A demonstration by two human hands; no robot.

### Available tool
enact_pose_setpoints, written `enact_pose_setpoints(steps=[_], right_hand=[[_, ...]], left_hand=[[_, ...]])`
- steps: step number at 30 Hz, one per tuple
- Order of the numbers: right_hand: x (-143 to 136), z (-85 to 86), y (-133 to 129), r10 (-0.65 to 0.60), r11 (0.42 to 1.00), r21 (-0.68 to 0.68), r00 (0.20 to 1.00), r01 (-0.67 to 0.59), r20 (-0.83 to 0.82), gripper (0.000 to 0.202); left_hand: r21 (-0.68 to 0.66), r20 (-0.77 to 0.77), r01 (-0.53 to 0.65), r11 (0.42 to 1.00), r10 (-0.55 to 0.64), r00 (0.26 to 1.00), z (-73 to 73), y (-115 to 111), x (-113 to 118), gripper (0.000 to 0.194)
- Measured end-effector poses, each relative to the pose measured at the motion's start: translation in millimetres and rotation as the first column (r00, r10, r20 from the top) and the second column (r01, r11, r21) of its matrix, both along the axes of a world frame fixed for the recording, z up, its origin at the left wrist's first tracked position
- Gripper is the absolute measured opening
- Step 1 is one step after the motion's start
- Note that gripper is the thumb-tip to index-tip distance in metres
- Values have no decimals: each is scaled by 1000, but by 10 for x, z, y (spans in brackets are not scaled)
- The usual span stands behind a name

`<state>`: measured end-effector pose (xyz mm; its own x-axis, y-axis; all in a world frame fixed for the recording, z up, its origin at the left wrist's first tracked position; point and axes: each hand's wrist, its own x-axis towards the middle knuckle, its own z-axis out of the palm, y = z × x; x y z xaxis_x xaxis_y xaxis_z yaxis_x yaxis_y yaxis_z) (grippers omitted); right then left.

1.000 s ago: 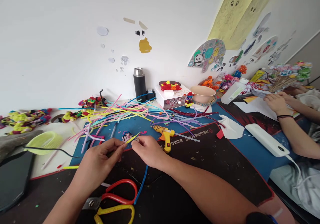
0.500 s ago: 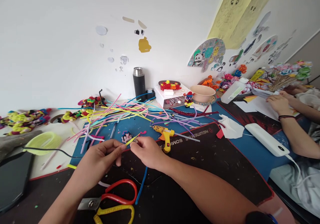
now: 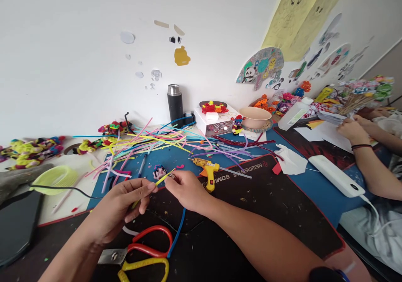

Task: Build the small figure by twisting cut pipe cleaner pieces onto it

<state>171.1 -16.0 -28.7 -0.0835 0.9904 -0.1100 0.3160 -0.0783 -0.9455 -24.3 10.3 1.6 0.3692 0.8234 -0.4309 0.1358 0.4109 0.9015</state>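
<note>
Stretched between my two hands is a thin yellow-green strip (image 3: 164, 176). My left hand (image 3: 125, 198) pinches it between thumb and fingers. My right hand (image 3: 185, 190) grips its other end, and a blue stem (image 3: 178, 236) hangs down below this hand. Just beyond the strip lies a small blue, white and pink figure (image 3: 159, 172), with a small pink curl (image 3: 180, 166) beside it. Scissors (image 3: 150, 248) with one red and one yellow handle rest below my hands. A yellow glue gun (image 3: 207, 172) lies right of my right hand.
Many coloured stems (image 3: 163, 137) spread across the back of the table, before a black thermos (image 3: 175, 106). A beige bowl (image 3: 255, 117), a white bottle (image 3: 293, 114) and a white power strip (image 3: 335, 176) are to the right. Another person's hand (image 3: 350, 131) handles paper there.
My left hand has turned slightly and its fingers have shifted along the strip. The yellow end that stuck out left of my left wrist has drawn in. The blue stem has swung a little.
</note>
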Motion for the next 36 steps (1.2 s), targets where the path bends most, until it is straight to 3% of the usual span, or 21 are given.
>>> enact_pose_setpoints(steps=[5,12,19,29,36], right_hand=[[-4,9,-7,16,1000,24,1000,-17,23,38],[-3,-19,-17,1,998,67,1000,-2,27,37],[-11,23,-28,30,999,30,999,-31,24,40],[-7,13,-24,36,999,11,999,-36,5,40],[-9,4,-19,42,999,14,999,-42,12,41]], left_hand=[[-80,24,3,997,-2,1000,-2,2,-2,65],[-92,54,16,996,-11,998,-35,5,-22,62],[-33,51,-45,998,46,998,-21,2,-9,60],[128,-35,22,992,-18,999,-46,-7,19,52],[139,-46,23,990,-16,999,-45,-13,15,52]])
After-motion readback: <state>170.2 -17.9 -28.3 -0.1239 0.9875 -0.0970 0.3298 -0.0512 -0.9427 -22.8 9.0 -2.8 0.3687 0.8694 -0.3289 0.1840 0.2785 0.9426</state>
